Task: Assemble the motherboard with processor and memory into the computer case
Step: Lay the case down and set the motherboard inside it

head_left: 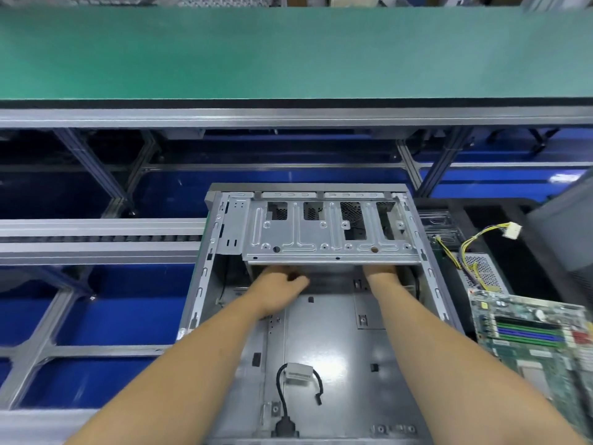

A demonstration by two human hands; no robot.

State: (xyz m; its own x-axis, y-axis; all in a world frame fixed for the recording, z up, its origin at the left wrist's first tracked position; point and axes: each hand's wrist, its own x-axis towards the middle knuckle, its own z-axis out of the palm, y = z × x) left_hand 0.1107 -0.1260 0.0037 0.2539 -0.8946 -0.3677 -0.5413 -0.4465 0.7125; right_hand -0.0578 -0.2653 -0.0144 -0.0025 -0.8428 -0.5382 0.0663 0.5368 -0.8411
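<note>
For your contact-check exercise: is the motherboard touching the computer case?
Apart. The head view shows the motherboard lying outside to the right of the computer case, with a dark strip of surface between the board's left edge and the case wall.

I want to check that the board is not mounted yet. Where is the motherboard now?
In the head view the motherboard lies outside the computer case, at its right side near the frame's lower right edge, just below the yellow cable bundle.

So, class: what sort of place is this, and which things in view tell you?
Probably a computer assembly line: a green belt on a metal frame, an open computer case, and a circuit board waiting beside it.
</note>
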